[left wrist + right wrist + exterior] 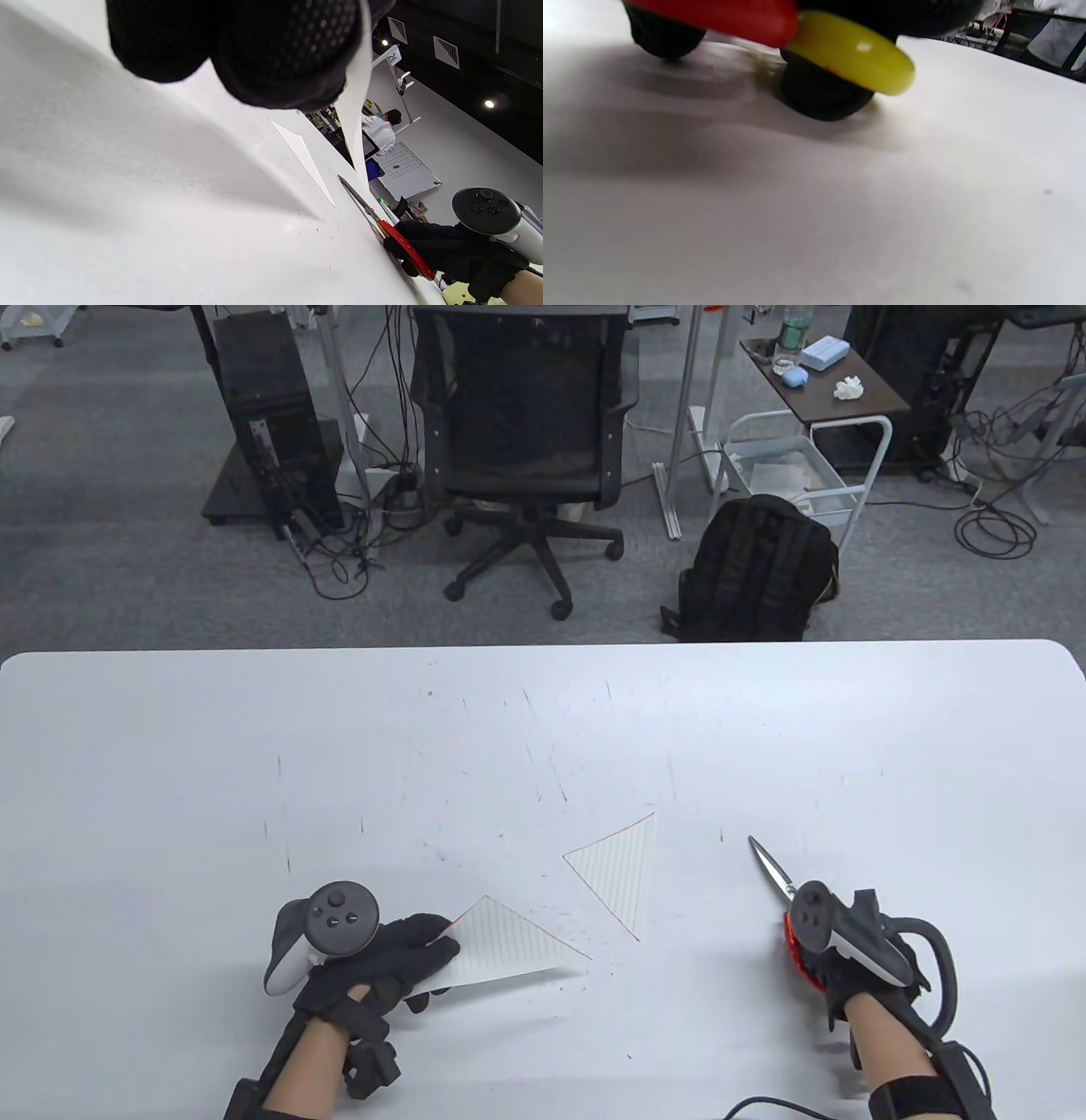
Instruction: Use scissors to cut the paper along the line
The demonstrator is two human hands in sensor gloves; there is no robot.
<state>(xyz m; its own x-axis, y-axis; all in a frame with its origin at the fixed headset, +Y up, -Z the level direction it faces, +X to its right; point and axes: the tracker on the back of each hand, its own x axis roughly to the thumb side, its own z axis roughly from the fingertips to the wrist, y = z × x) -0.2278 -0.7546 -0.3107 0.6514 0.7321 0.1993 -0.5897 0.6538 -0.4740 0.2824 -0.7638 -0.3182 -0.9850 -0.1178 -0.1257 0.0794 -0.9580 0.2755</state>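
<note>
Two triangular pieces of lined paper with red edges are on the white table (170,780). My left hand (399,954) pinches the left piece (501,942) at its left corner, lifting that side slightly; it also shows in the left wrist view (354,114). The other piece (619,865) lies flat and free at centre right, also in the left wrist view (303,154). My right hand (836,959) holds the scissors (776,878), blades together pointing up-left, low at the table. Their red and yellow handles (814,38) show in the right wrist view.
Small paper flecks and pen marks dot the table's middle. Beyond the far edge stand an office chair (526,432), a black backpack (751,572) and a wire cart (797,475) on the floor.
</note>
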